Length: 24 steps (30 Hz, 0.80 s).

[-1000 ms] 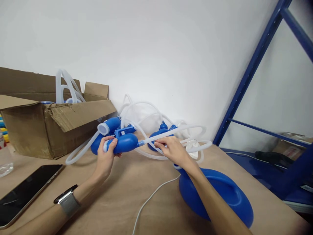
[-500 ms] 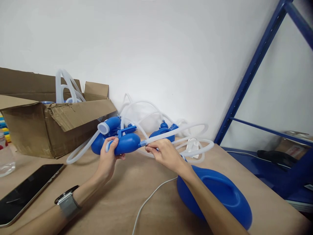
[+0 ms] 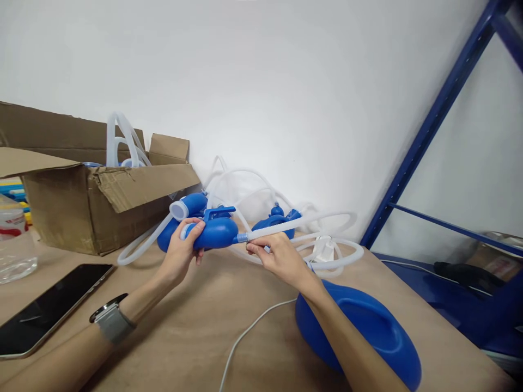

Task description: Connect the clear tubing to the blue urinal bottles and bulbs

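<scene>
My left hand [image 3: 183,250] is closed round the wide white-rimmed end of a blue plastic urinal [image 3: 218,233] that has a handle on top. From its narrow right end runs a translucent white hose [image 3: 278,226], pushed over the spout. Just under that joint, my right hand [image 3: 281,256] pinches what looks like a small metal hose clamp, mostly covered by the fingertips. Below my right forearm lies a large blue plastic container [image 3: 368,326] with a recessed side; the forearm hides part of it.
An open cardboard box [image 3: 65,212] with hoses inside stands at left. More blue urinals [image 3: 269,220] and looped hoses lie by the wall. A phone [image 3: 53,305], a clear plastic container [image 3: 16,256] and a white cable [image 3: 249,329] are on the table. Blue shelving [image 3: 429,136] rises at right.
The view has shifted slightly, so the box and urinals appear a little further right. Both hands keep the same grips on the urinal and at the hose joint.
</scene>
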Motion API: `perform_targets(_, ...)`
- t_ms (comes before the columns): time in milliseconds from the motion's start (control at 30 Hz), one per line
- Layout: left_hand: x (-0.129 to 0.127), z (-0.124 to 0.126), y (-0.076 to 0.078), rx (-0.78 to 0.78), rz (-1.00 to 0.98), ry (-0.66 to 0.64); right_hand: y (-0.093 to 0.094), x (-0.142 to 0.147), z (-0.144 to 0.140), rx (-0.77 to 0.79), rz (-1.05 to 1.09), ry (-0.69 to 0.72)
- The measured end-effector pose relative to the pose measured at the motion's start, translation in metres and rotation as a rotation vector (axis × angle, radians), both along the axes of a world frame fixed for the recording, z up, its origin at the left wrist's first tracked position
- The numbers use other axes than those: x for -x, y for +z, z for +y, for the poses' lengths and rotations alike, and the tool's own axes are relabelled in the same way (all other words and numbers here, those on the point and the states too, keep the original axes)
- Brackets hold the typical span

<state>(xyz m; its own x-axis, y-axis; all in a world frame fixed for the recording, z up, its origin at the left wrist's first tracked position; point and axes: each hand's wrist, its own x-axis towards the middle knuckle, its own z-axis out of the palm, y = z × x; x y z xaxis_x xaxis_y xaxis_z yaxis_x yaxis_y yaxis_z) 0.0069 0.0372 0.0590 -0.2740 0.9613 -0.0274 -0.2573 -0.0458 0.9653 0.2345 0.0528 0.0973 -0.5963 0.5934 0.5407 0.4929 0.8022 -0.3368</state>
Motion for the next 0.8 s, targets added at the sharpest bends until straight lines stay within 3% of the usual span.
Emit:
perform_targets(200,0.005,-0.012,0.018,0.023,0.122,0.03,-0.012,0.007,-0.006,-0.452,-0.061,-0.136)
perform_targets(333,0.004,-0.02,0.03,0.018,0.265,0.057,-0.016,0.007,-0.003,-0.582,-0.042,-0.172)
perform_targets(400,0.005,-0.02,0.033,0.028,0.283,0.048,-0.017,0.006,0.001,-0.537,-0.002,-0.149)
perform_targets(500,0.006,-0.016,0.032,0.042,0.256,0.029,-0.014,0.003,0.007,-0.32,0.036,-0.095)
perform_targets(667,0.01,-0.004,0.025,0.03,0.095,-0.068,0.011,-0.013,-0.002,0.03,-0.115,-0.074)
perform_targets(733,0.013,-0.002,0.023,0.017,0.074,-0.043,0.024,-0.021,-0.01,0.038,-0.11,-0.115)
perform_targets(800,0.015,-0.002,0.024,0.004,0.088,-0.016,0.034,-0.029,-0.016,-0.117,-0.046,-0.192)
